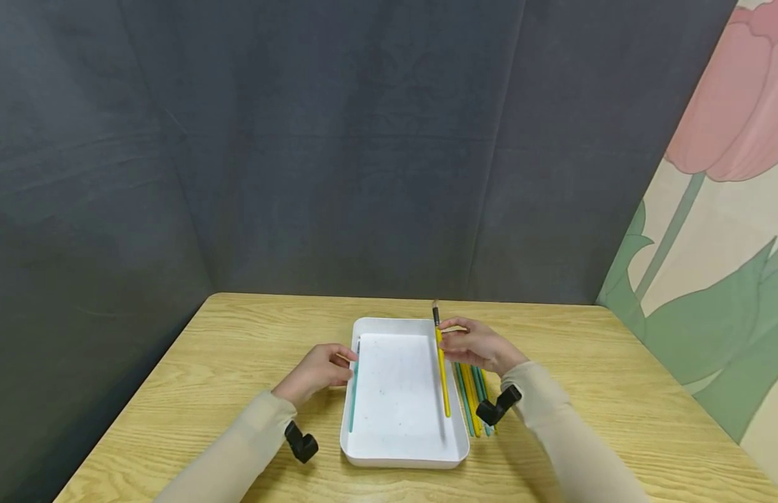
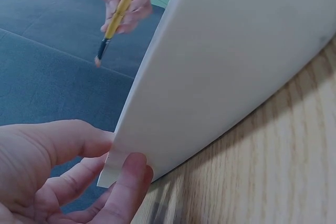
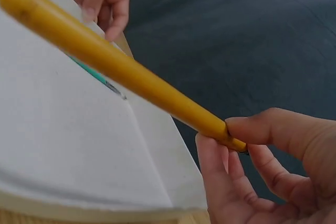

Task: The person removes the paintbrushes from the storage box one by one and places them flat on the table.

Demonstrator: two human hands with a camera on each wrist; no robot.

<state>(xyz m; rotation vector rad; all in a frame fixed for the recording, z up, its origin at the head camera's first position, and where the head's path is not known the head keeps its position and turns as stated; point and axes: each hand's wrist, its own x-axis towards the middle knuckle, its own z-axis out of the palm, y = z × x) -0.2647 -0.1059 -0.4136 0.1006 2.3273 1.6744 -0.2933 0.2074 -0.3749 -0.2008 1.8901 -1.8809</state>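
A white shallow tray [image 1: 401,447] lies on the table with a green-handled paintbrush [image 1: 354,395] along its left inner side. At the tray's left wall, my left hand [image 1: 322,370] pinches the rim between thumb and fingers, as the left wrist view shows. My right hand [image 1: 479,344] holds a yellow paintbrush [image 1: 442,370] over the tray's right side. Its bristle end points away, and the thick handle end [image 3: 58,24] shows large in the right wrist view. The thumb and fingertips [image 3: 247,129] pinch it near its dark ferrule.
Several yellow and green paintbrushes [image 1: 467,391] lie side by side on the table just right of the tray, partly under my right hand and wrist. The wooden table [image 1: 238,377] ends at a dark cloth [image 1: 363,175] behind. A painted flower wall [image 1: 709,244] stands at right.
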